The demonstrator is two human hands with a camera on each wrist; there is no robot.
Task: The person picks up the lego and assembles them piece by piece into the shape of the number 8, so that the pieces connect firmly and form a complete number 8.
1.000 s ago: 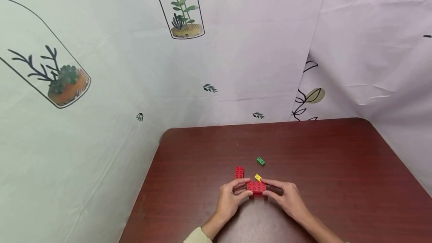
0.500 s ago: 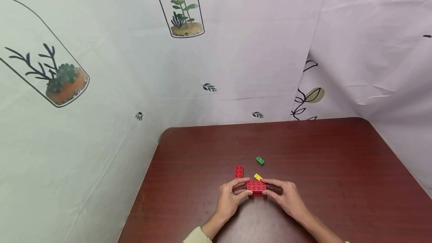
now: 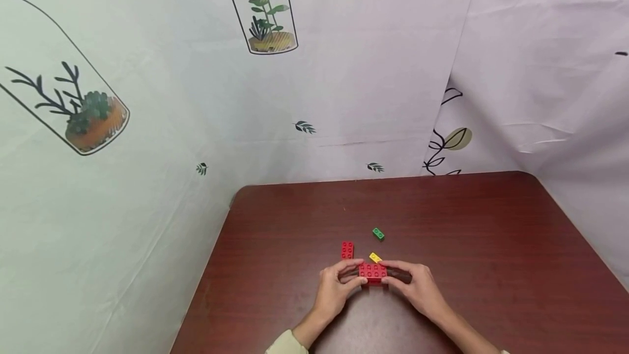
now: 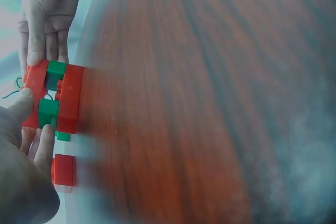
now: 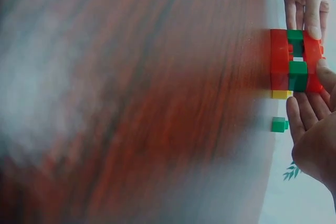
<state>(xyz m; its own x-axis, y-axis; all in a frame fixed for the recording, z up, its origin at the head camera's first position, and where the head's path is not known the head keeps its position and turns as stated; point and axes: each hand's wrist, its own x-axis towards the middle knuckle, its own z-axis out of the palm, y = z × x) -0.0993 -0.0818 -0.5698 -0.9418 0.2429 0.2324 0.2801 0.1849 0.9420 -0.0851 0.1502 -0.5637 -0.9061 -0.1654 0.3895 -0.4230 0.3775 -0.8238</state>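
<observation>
In the head view a red eight-stud building brick (image 3: pixel 373 270) is the top of a small stack. The wrist views show what lies under it: green bricks (image 4: pixel 48 110) near the two ends and a lower red brick (image 5: pixel 279 60) on the table, with a gap between the greens. My left hand (image 3: pixel 333 289) pinches the top red brick at its left end, thumb on the near side and fingers behind. At the opposite end, my right hand (image 3: pixel 421 290) does the same. The yellow brick (image 3: pixel 375 257) lies just behind the stack, close to my right fingertips.
Behind my left hand lies a loose red brick (image 3: pixel 347 250). Farther back is a small green two-stud brick (image 3: pixel 378 234). The brown table (image 3: pixel 467 223) extends to a printed cloth backdrop (image 3: pixel 344 86) at its far edge.
Hardly anything differs. Both hands keep their hold on the red brick in the same place, while the whole head view has shifted very slightly.
</observation>
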